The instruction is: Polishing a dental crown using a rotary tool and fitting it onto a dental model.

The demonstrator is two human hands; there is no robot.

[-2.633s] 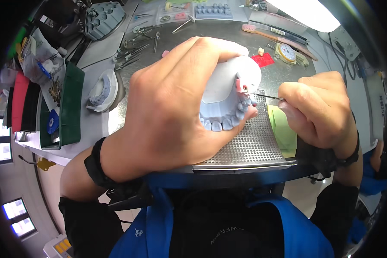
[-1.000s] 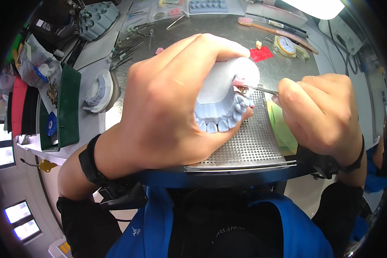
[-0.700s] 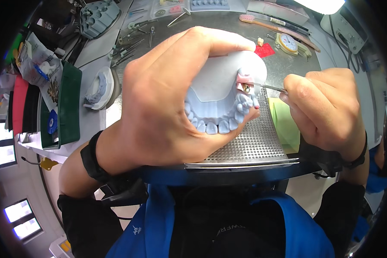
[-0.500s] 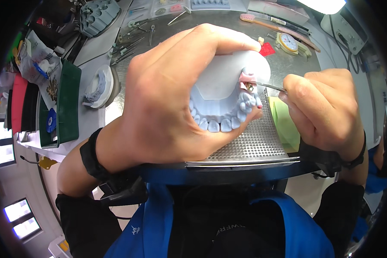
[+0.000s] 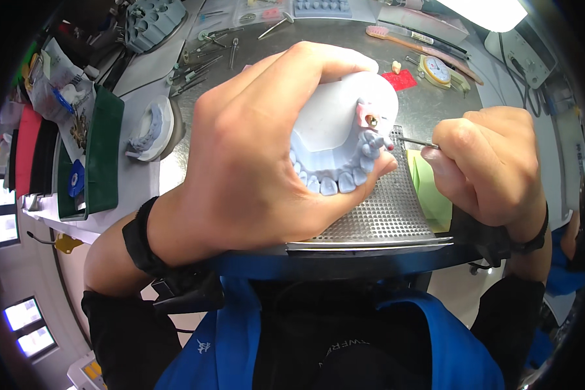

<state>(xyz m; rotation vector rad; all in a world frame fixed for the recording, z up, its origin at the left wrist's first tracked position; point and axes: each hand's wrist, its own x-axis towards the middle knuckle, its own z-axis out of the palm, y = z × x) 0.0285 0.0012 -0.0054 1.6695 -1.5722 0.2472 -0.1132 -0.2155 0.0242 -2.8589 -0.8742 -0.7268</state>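
Two hands: left hand (image 5: 260, 162) grips a chalky blue dental cast (image 5: 344, 136); right hand (image 5: 494, 169) pinches a thin metal probe (image 5: 415, 141).

A single head-worn fisheye looks steeply down from close above the left hand (image 5: 260, 162) and right hand (image 5: 494, 169). Its rim bends the metal bench (image 5: 344, 45).

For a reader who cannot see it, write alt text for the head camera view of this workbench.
A left hand grips a pale blue dental model of a tooth arch above a perforated metal plate, while the right hand points a thin metal instrument at a back tooth beside a pink wax patch. Another dental cast, tools and a toothbrush lie on the bench behind.
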